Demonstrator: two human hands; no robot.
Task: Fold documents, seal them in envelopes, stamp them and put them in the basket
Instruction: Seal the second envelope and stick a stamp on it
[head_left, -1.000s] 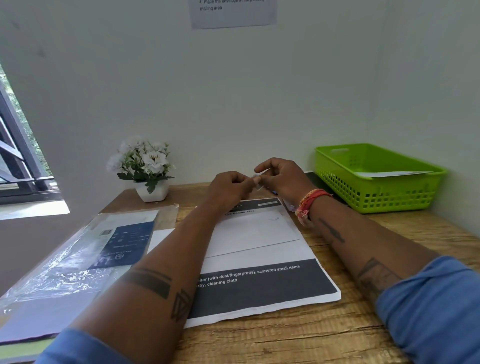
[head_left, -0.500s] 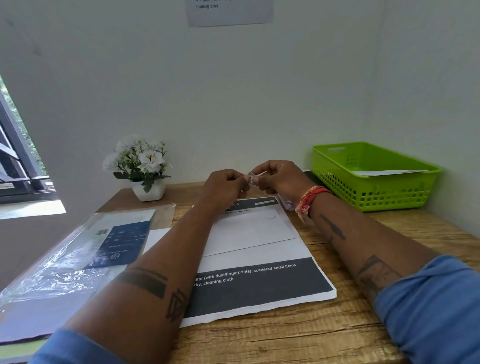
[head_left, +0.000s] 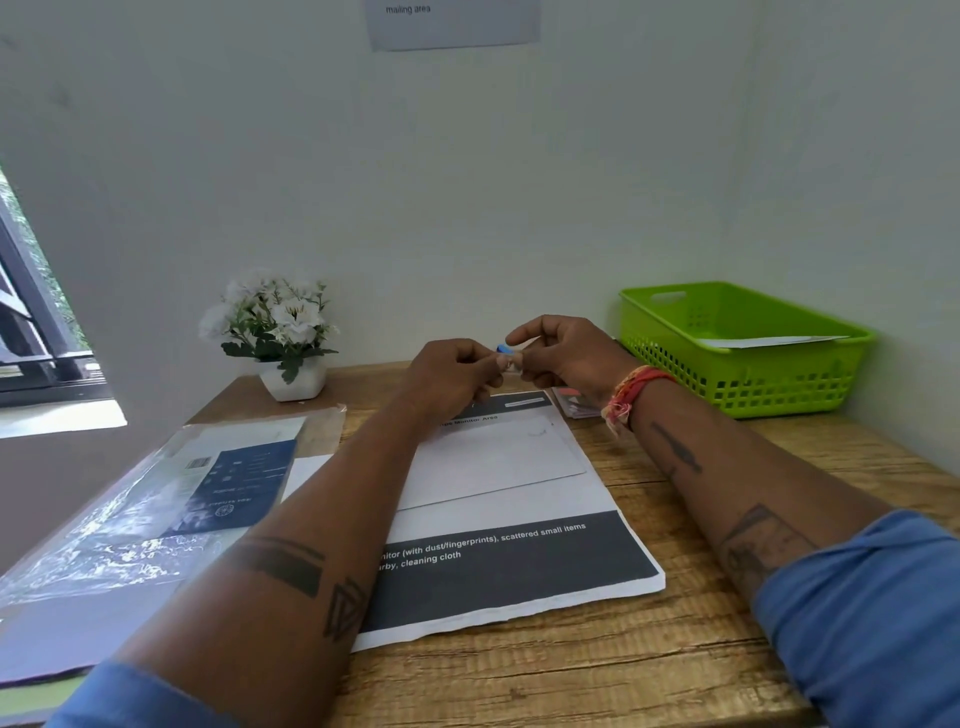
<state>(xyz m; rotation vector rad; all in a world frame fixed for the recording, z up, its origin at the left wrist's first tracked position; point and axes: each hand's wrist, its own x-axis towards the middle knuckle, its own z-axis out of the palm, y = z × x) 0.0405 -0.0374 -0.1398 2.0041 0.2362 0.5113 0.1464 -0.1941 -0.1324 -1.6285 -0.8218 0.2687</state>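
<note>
Worktop (head_left: 675, 670): wood grain, set in a corner between two pale walls. A notice (head_left: 452, 23) is stuck high on the far wall; only "mailing area" is legible.

Plastic sleeve (head_left: 130, 519): clear, at the left of the worktop, with a dark blue printed card inside.

Printed sheet (head_left: 519, 571): white with a dark band and white lettering, flat at the centre of the worktop, partly under the left forearm.

Basket (head_left: 779, 384): bright green, perforated walls, at the far right corner against the wall. One white envelope in the basket (head_left: 769, 341) lies flat in it.

Envelope (head_left: 498, 462): white, lying flat on the upper half of the printed sheet, below both hands and not touched by them.

Flower pot (head_left: 293, 379): small, white, with white flowers, at the far left of the worktop near the wall.

Left hand (head_left: 452, 371) and right hand (head_left: 566, 353): raised above the far edge of the envelope, fingertips meeting. Right wrist has a red-orange thread band.

Small stack of slips (head_left: 574, 402): lies on the worktop just beside the right wrist; its print is too blurred to read.

Stamp (head_left: 506, 356): small piece with a blue edge, pinched between the fingers of both hands. Both hands are curled closed around it. Its detail is too small to make out.
</note>
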